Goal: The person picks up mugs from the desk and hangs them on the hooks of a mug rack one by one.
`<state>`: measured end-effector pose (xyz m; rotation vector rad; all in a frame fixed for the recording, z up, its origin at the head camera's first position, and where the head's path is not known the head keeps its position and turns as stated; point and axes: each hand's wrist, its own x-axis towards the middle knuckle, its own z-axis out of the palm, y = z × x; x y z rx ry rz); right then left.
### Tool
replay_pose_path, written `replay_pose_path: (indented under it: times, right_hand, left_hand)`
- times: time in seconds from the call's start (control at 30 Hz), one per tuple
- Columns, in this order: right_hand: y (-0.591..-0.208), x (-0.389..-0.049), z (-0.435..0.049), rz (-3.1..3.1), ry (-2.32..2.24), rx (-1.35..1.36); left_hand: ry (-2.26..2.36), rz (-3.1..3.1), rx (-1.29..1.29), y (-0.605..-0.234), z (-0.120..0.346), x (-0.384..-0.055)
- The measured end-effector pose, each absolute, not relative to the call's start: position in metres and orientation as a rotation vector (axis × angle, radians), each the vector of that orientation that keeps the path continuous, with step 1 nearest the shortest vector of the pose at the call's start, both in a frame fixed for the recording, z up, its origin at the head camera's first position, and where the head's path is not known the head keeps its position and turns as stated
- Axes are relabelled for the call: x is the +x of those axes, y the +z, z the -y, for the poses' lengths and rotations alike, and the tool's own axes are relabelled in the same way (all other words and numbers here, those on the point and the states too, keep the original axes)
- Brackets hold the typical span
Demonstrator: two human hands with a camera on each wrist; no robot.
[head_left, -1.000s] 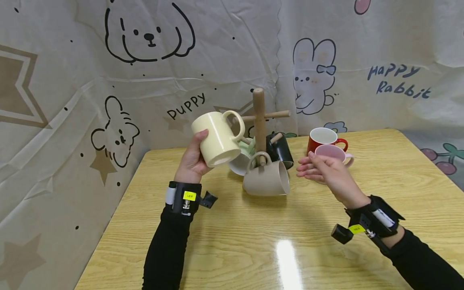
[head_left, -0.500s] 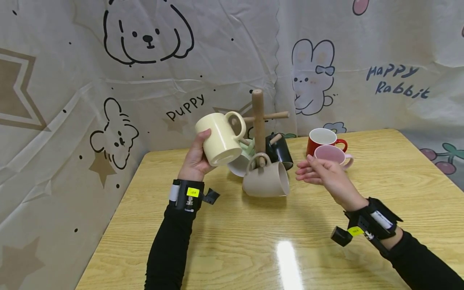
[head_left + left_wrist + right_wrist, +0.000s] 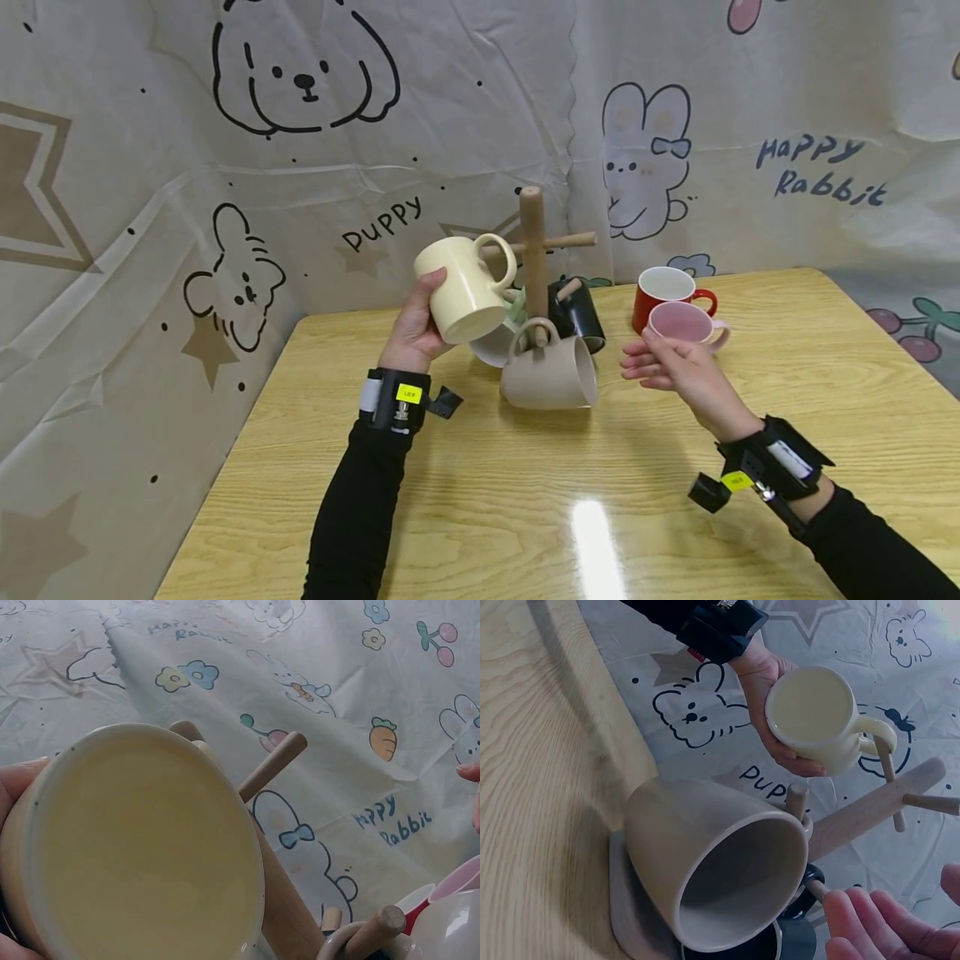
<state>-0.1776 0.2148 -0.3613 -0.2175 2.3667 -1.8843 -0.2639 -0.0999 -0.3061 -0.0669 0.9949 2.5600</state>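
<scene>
My left hand [image 3: 417,327] grips a pale yellow mug [image 3: 463,292] by its body, tilted and held above the table. Its handle points right and overlaps the upper left peg of a wooden mug tree [image 3: 533,250]. In the right wrist view the peg end lies at the yellow mug's handle [image 3: 876,733]; whether it passes through is unclear. A beige mug [image 3: 549,375] hangs by its handle on a low front peg. Behind it are a black mug [image 3: 577,317] and a partly hidden light green mug [image 3: 491,343]. My right hand [image 3: 686,379] is held out with fingers extended, holding nothing.
A red mug [image 3: 651,304] with a white inside and a pink mug [image 3: 681,322] stand upright at the back right of the wooden table [image 3: 480,508], just beyond my right hand. A printed cloth [image 3: 315,183] hangs behind and to the left.
My left hand has carried the yellow mug slightly right, bringing its handle over the upper left peg. My right hand has shifted only a little; the other mugs stay put.
</scene>
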Motion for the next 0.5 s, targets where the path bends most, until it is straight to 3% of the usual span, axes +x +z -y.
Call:
replay_pose_path:
  times: [0.5]
  right_hand:
    - [-0.372,-0.178,-0.219,-2.372,-1.871,-0.169]
  left_hand:
    - [2.532,-0.997,-0.055,-0.312,0.087,-0.271]
